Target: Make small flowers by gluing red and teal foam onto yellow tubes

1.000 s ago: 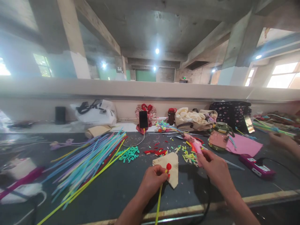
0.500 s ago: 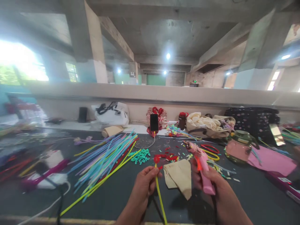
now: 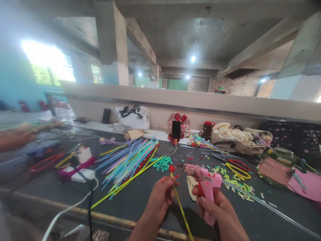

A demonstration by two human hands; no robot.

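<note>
My left hand (image 3: pixel 162 195) pinches a yellow stem (image 3: pixel 182 211) just below the round red piece (image 3: pixel 172 168) at its top; a small red bit shows beside the fingertips. My right hand (image 3: pixel 213 204) is wrapped round the handle of a pink glue gun (image 3: pixel 207 180). The gun's nozzle points left, close to the red piece, with a narrow gap between them. A clear glue stick (image 3: pixel 273 209) sticks out of the gun's back toward the lower right. Behind the gun lies a folded cream cloth (image 3: pixel 191 189), partly hidden.
Coloured stems (image 3: pixel 132 164) lie left of centre, beside green bits (image 3: pixel 163 163). Yellow-green bits (image 3: pixel 235 184), scissors (image 3: pixel 238 167) and a glass jug (image 3: pixel 277 167) are on the right. A phone (image 3: pixel 176 130) stands behind. Another person's hand (image 3: pixel 16 140) is at far left.
The view has swung left. The glue gun has turned so its nozzle is near the red piece, and its clear glue stick now shows. Another person's hand has appeared at the left edge.
</note>
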